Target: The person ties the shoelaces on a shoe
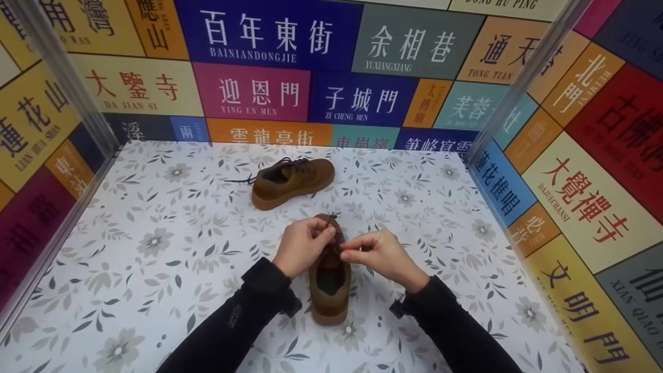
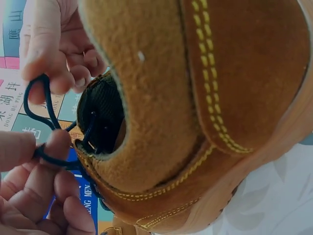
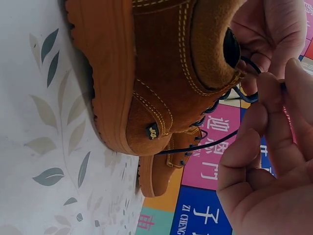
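A brown low-cut shoe stands upright on the floral surface, toe pointing away from me. Over its lacing, my left hand pinches a dark shoelace between thumb and index finger. My right hand, just to the right, also pinches the lace. In the left wrist view the shoelace makes one loop by the right fingers and another by the left fingertips. A length of the same shoelace runs low past the toe in the right wrist view. Part of the lacing is hidden behind my fingers.
A matching brown shoe lies farther back, turned sideways, its loose lace trailing left. White cloth with grey leaves and flowers covers the surface. Colourful panels with lettering stand at the back and both sides.
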### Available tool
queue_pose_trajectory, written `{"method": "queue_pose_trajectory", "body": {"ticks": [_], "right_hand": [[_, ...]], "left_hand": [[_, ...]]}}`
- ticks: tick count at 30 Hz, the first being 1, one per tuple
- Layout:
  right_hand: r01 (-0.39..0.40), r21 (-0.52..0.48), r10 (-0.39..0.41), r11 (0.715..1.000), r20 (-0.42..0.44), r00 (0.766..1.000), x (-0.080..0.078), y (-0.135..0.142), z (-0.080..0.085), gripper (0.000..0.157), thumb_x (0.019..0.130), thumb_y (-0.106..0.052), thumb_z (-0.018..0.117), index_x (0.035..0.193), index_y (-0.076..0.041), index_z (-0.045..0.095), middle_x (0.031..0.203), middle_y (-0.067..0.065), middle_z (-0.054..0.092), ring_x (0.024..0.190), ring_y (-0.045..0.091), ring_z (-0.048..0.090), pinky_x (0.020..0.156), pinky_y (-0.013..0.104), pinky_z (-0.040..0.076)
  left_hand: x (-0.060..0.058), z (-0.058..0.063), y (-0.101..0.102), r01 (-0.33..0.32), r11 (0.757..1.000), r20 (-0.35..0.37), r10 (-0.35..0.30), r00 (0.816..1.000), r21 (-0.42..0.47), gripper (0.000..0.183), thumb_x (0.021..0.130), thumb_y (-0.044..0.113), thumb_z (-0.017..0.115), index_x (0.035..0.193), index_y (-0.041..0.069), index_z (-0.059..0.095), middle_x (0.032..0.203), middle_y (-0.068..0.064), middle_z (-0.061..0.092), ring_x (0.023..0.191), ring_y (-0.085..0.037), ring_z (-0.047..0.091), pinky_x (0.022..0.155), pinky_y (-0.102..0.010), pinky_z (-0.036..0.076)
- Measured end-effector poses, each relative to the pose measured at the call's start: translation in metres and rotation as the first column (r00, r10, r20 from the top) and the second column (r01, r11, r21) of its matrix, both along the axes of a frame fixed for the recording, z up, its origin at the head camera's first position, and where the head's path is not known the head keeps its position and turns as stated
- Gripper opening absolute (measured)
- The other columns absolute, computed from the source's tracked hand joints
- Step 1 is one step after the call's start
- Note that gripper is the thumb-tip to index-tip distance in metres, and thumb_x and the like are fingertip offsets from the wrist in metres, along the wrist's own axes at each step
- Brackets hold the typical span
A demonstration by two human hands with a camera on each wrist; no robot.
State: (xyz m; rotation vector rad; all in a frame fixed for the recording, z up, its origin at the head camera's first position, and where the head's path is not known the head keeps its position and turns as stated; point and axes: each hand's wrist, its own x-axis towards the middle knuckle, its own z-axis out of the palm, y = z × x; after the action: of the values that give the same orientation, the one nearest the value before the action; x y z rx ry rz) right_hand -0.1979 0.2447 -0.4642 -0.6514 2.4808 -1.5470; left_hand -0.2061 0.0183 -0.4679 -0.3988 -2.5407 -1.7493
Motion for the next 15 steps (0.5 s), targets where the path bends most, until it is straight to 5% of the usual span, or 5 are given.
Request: {"method": "queue_pose_trajectory", "body": {"ticks": [5,9,15], "right_hand": [[0.0,0.007,0.0,1.0,-0.002,1.0,-0.003,0.001,-0.004,0.017,0.095,-0.015,0.082,0.106,-0.002,0.083,0.103,0.015,0.082,0.086,0.004,0.074,0.079,0.021,0.06],[0.084,-0.003,-0.084,0.996,-0.01,0.996,-0.008,0.0,-0.007,0.021,0.098,-0.016,0.079,0.111,-0.001,0.077,0.096,0.016,0.081,0.082,0.007,0.073,0.076,0.022,0.058],[0.158,0.023,-0.155,0.987,-0.086,0.984,-0.012,-0.002,-0.008,0.025,0.099,-0.02,0.079,0.119,-0.006,0.078,0.096,0.011,0.081,0.078,0.007,0.071,0.071,0.024,0.058]], "left_hand": [[0.0,0.0,0.001,0.007,0.999,0.03,-0.008,1.0,0.032,0.016,0.106,0.021,0.068,0.099,0.008,0.076,0.094,-0.006,0.081,0.079,-0.012,0.069,0.073,-0.028,0.055],[0.001,0.0,0.002,0.031,0.997,0.055,-0.035,0.998,0.07,0.017,0.108,0.018,0.064,0.103,0.005,0.074,0.099,-0.011,0.081,0.089,-0.019,0.074,0.08,-0.031,0.058],[0.0,-0.001,0.003,0.05,0.995,0.068,-0.056,0.996,0.081,0.018,0.108,0.019,0.064,0.103,0.004,0.073,0.1,-0.011,0.081,0.089,-0.018,0.074,0.078,-0.029,0.058]]}}
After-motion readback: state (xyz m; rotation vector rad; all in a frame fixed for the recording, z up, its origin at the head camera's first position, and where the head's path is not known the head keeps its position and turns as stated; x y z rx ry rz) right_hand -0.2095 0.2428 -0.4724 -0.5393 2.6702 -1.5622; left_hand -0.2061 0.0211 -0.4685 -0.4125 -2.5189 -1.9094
